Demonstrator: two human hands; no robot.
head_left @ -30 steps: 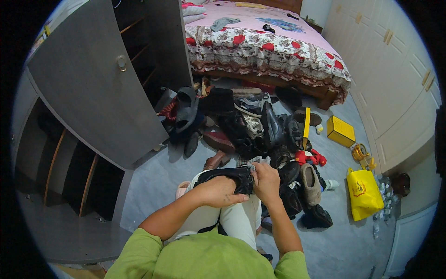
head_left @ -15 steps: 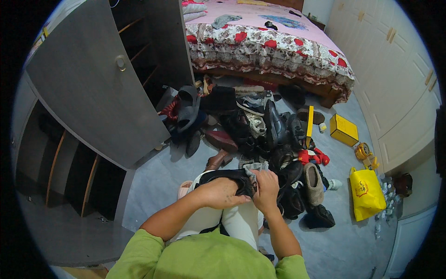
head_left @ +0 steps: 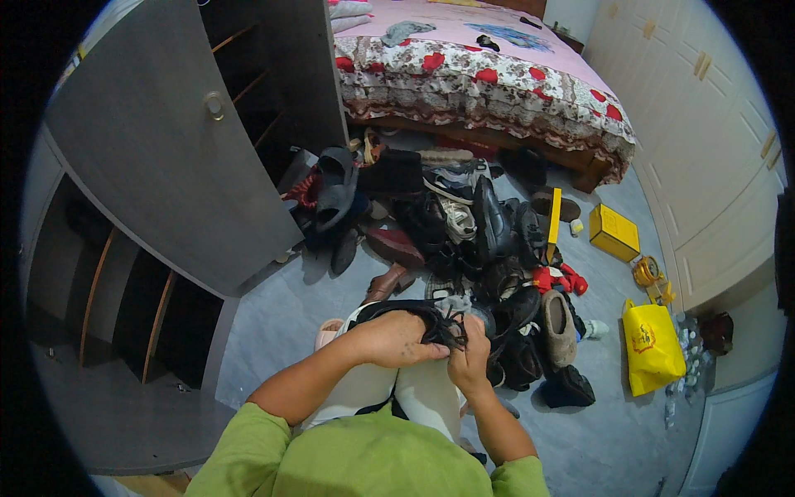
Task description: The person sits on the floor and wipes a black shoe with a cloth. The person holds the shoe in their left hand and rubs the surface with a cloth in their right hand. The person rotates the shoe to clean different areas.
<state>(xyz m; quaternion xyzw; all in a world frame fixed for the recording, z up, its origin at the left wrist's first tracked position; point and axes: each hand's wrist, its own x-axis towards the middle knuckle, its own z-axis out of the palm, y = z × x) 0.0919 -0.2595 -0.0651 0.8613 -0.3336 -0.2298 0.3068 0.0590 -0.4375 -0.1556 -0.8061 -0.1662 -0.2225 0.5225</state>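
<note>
"What's being held?"
"A black laced item (head_left: 435, 321), partly hidden, over the white-trousered lap (head_left: 426, 396). Both left grip (head_left: 397, 340) and right grip (head_left: 469, 352) are on it."
"And on the floor (head_left: 273, 327)?"
"A heap of shoes (head_left: 492, 219), with a yellow box (head_left: 614, 232) and yellow bag (head_left: 652, 348) to its right."
"Farther out?"
"Bed (head_left: 489, 79) ahead, grey cabinet (head_left: 124, 422) left, its door (head_left: 170, 157) open; white wardrobe (head_left: 704, 157) right."

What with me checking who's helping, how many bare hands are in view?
2: the left hand against the near side of a black laced shoe, the right hand at its right end. No others show.
</note>
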